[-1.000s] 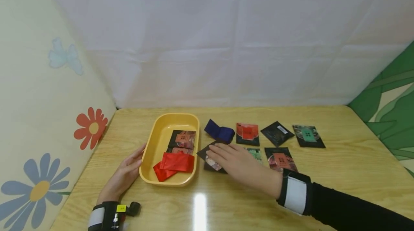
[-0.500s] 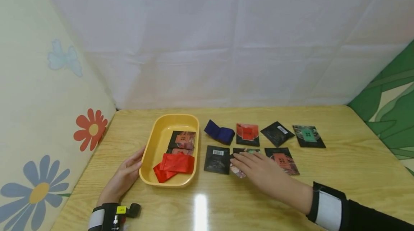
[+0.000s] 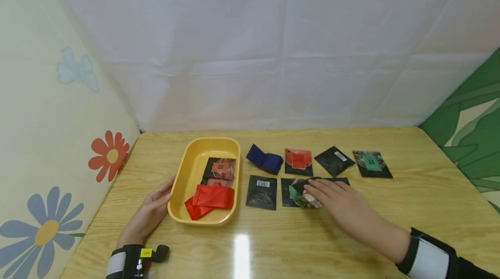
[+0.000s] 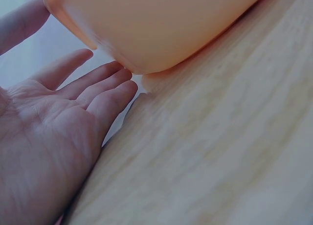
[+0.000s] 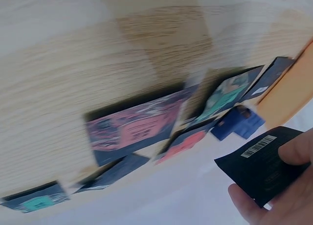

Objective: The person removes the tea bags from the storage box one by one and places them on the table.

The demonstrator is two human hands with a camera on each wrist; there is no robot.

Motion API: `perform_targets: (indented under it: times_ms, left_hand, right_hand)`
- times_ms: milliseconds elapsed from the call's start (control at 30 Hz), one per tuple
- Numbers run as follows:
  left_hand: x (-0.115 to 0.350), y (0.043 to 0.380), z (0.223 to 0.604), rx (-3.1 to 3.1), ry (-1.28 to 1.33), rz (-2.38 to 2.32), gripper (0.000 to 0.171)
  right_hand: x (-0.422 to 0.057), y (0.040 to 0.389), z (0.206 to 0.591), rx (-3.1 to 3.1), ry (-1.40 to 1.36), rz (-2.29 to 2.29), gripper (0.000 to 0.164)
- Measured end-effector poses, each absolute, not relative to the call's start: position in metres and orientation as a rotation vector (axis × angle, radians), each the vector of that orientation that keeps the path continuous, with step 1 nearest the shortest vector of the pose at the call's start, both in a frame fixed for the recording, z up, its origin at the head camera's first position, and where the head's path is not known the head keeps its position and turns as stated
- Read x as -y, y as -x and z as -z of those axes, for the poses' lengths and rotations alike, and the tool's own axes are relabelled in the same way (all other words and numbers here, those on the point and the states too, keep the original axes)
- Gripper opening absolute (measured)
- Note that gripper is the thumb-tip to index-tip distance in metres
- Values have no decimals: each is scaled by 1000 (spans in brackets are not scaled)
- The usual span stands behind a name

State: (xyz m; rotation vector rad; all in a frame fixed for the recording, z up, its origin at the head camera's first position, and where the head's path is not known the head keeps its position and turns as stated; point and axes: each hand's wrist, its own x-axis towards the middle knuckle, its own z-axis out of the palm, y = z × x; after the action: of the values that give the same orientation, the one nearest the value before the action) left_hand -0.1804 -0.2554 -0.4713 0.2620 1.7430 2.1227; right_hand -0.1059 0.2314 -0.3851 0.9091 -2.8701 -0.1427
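Observation:
My right hand pinches a small dark sachet, its barcoded back showing beside the thumb in the right wrist view. It is held over a green-labelled sachet and partly covers a dark sachet to the right. At the left, my left hand touches the outer wall of the yellow tray; its fingers are fairly straight in the left wrist view. Inside the tray lie red packets and dark sachets with orange-red labels.
On the wooden table, a folded navy packet, a red-labelled sachet, a tilted black sachet and a green-labelled sachet form the back row. A barcoded black sachet lies near the tray's right side.
My right hand has moved rightward with the held sachet, from above the barcoded black sachet to above the front row's right part. The left hand and tray stay put.

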Motion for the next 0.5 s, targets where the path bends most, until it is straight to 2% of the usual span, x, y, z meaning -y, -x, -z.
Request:
perform_targets:
  times_ms: [267, 500]
  left_hand:
    - [254, 181, 472, -1747, -265, -2129, 63]
    - [256, 181, 474, -1748, -263, -2133, 62]
  right_hand:
    - [-256, 103, 387, 2952, -776, 71, 58]
    - [-281, 99, 393, 2938, -719, 94, 54]
